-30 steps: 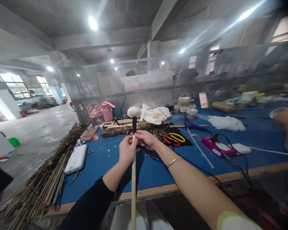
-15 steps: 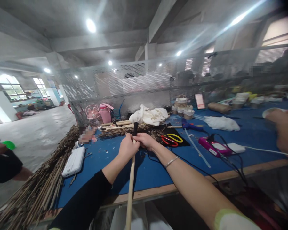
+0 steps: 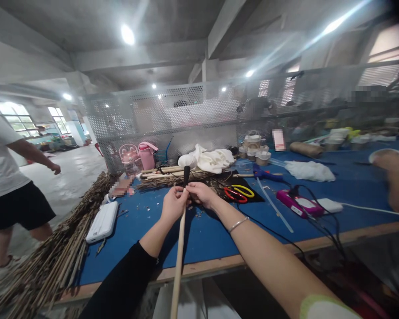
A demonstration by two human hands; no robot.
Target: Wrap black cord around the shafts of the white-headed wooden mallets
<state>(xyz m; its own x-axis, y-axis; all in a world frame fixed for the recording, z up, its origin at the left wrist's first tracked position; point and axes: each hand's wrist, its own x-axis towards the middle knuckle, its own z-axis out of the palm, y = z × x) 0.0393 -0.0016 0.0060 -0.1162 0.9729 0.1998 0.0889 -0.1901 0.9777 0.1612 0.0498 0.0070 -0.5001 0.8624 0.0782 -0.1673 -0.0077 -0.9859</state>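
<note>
Left hand [image 3: 173, 204] and right hand [image 3: 201, 194] pinch the stick [image 3: 179, 254], its shaft crossing the table edge [image 3: 216, 264], blue tabletop [image 3: 213, 241] either side.

Clock read from centre of view. Eight: white boxy block [image 3: 102, 222] on blue counter [image 3: 128, 232], heap of dry twigs [image 3: 61, 248] beside it. Nine: pink pouch [image 3: 146, 156]; farther out, person [image 3: 5, 168] in white top, black shorts. Eleven: bright ceiling lamp [image 3: 128, 34]. Twelve: perforated metal screen [image 3: 182, 99]. Three: small tubs [image 3: 262, 157], blue glue gun [image 3: 264, 173], brown roll [image 3: 306, 149], crumpled white plastic [image 3: 309, 171]. Four: scissors [image 3: 241, 193] with red and yellow handles, magenta box [image 3: 297, 204].
</note>
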